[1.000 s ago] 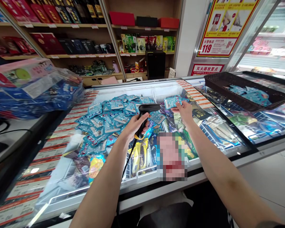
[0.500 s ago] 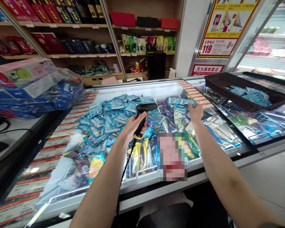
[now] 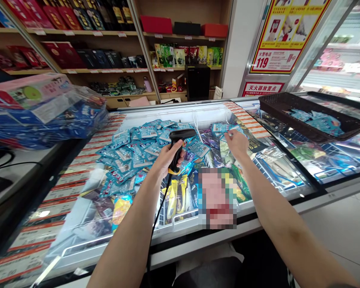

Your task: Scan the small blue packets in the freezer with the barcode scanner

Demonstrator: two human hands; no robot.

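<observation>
- Left hand [image 3: 170,158]: fingers wrapped round the grip of one black plastic pistol-shaped barcode scanner [image 3: 182,135], above the middle of the white-framed, glass-topped freezer [image 3: 183,249]; its thin black cord [image 3: 160,204] drops toward the front edge.
- Right hand [image 3: 238,144]: fingers bunched at a few flat light-blue printed foil packets [image 3: 218,128] near the back edge, right of the scanner. Whether the fingertips pinch one or merely touch it, I cannot tell.
- A broad heap of matching blue foil packets [image 3: 141,146] spreads from the back edge toward the left front corner, apparently on the glass.
- What could go wrong: overlapping slick foil could slide together, so one pull might lift two packets; a folded or covered barcode could misread. A packet let slip between groups could be counted twice, and the cord might drag across the heap.
- Counts: one scanner, one cord, one dark-brown woven basket [image 3: 291,120] toward the right end. By the right hand, at least two packets show; the heap holds dozens, too overlapped to count exactly. Several blue packets [image 3: 324,122] lie inside the basket, number unclear.
</observation>
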